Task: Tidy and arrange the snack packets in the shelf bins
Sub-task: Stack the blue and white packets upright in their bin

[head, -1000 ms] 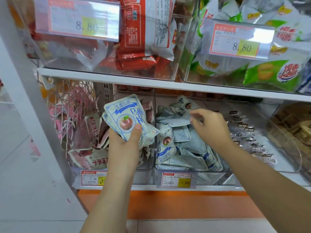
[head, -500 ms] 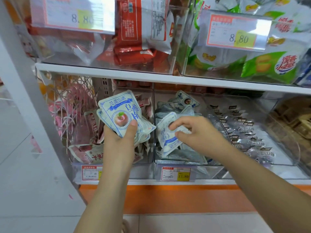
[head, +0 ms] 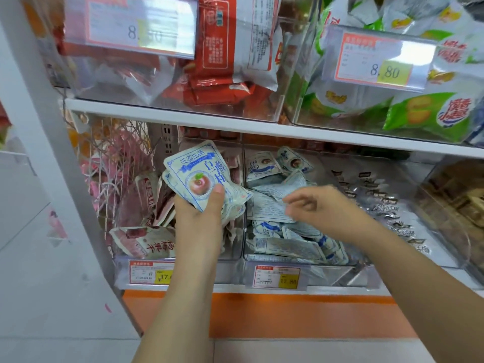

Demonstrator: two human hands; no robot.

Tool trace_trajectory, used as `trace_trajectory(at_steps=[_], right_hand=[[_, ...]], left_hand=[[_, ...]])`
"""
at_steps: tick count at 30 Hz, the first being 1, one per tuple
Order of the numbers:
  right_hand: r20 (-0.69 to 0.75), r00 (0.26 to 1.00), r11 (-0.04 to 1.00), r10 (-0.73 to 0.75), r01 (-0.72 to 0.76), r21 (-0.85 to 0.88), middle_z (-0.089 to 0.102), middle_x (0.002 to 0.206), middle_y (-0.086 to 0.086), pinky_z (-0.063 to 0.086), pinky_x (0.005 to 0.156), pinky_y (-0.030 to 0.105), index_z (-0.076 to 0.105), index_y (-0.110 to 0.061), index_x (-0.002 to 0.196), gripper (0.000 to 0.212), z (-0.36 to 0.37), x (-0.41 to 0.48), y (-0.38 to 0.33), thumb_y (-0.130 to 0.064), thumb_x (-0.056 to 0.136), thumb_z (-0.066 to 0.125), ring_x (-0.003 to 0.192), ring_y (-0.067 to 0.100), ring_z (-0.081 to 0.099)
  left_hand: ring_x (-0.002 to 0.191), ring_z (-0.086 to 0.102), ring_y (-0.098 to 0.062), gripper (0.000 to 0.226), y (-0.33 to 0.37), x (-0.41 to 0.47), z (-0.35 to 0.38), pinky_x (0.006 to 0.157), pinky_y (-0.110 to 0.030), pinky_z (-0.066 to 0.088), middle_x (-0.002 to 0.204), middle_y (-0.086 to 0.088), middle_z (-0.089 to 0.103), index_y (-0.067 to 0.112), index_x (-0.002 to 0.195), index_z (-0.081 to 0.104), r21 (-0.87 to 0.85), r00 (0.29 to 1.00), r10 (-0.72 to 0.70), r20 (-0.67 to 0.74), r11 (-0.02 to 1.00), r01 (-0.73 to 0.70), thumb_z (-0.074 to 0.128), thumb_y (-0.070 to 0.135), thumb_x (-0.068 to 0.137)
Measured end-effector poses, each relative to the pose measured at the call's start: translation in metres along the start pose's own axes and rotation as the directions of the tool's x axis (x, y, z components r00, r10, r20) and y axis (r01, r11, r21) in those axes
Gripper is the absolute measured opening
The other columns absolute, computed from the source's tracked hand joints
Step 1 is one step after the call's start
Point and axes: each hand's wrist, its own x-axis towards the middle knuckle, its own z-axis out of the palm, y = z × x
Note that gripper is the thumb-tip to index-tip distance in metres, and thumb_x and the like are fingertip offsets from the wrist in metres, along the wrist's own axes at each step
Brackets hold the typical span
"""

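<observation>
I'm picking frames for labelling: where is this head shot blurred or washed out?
Head view: the right hand is motion-smeared, its outline indistinct; glare washes out the upper-left price tag; the left hand and the blue-and-white packets it grips are sharp.

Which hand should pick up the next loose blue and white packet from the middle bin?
Right, probably. The right hand hovers directly over the loose packets in the middle bin, while the left hand grips a stack of packets. Blur hides whether the right fingers pinch one.

You've two hands, left hand (head: pixel 197 218) and right hand (head: pixel 324 208); four price tags (head: pixel 277 277); blue packets (head: pixel 288 247) too heaped to count.
</observation>
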Motion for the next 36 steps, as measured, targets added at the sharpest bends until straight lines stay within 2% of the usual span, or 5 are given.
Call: trace_trajectory(at_steps=[4, 9, 19, 27, 36], right_hand=[[0.378, 0.923, 0.968, 0.078, 0.02, -0.249, 0.053, 0.13, -0.013, 0.039, 0.092, 0.012, 0.05, -0.027, 0.133, 0.055, 0.009, -0.015, 0.005, -0.044, 0.083, 0.066, 0.116, 0.0, 0.05], [0.367, 0.926, 0.967, 0.091, 0.006, -0.256, 0.048, 0.136, -0.011, 0.036, 0.095, 0.017, 0.047, -0.027, 0.136, 0.06, 0.023, -0.015, 0.016, -0.042, 0.082, 0.07, 0.122, 0.005, 0.046], [-0.221, 0.969, 0.993, -0.114, 0.104, -0.057, 0.064, 0.073, 0.009, 0.032, 0.042, 0.017, 0.066, -0.03, 0.105, 0.02, -0.008, -0.008, 0.004, -0.023, 0.097, 0.049, 0.043, 0.004, 0.04], [-0.347, 0.933, 0.851, 0.093, -0.255, -0.458, 0.064, 0.114, 0.011, 0.029, 0.106, 0.05, 0.039, -0.027, 0.138, 0.041, -0.011, 0.055, 0.029, -0.034, 0.098, 0.045, 0.112, 0.033, 0.054], [-0.245, 0.961, 0.967, -0.129, 0.067, -0.246, 0.06, 0.123, -0.01, 0.037, 0.109, 0.037, 0.055, -0.025, 0.13, 0.035, -0.005, 0.022, 0.007, -0.031, 0.095, 0.053, 0.116, 0.009, 0.055]], left_hand=[[0.108, 0.062, -0.009, 0.039, -0.001, -0.003, 0.001, 0.101, -0.043, 0.046, 0.117, 0.013, 0.065, 0.029, 0.129, 0.047, -0.009, 1.0, 0.018, -0.005, 1.0, -0.018, 0.06, 0.028, 0.092], [0.108, 0.062, -0.008, 0.042, -0.003, -0.005, -0.004, 0.1, -0.042, 0.047, 0.119, 0.014, 0.064, 0.031, 0.131, 0.046, 0.008, 1.0, 0.006, 0.002, 1.0, -0.006, 0.06, 0.03, 0.092], [0.108, 0.063, -0.008, 0.041, -0.005, 0.001, -0.005, 0.1, -0.044, 0.046, 0.117, 0.015, 0.065, 0.032, 0.13, 0.048, 0.005, 1.0, 0.02, 0.0, 1.0, -0.02, 0.061, 0.029, 0.091], [0.109, 0.062, -0.006, 0.042, -0.002, 0.002, -0.004, 0.101, -0.042, 0.045, 0.117, 0.016, 0.065, 0.03, 0.131, 0.046, -0.004, 1.0, 0.023, 0.006, 1.0, -0.023, 0.06, 0.028, 0.091], [0.108, 0.062, -0.005, 0.043, 0.001, 0.003, -0.008, 0.1, -0.043, 0.047, 0.117, 0.017, 0.065, 0.032, 0.131, 0.046, 0.014, 1.0, 0.012, 0.008, 1.0, -0.013, 0.06, 0.03, 0.091]])
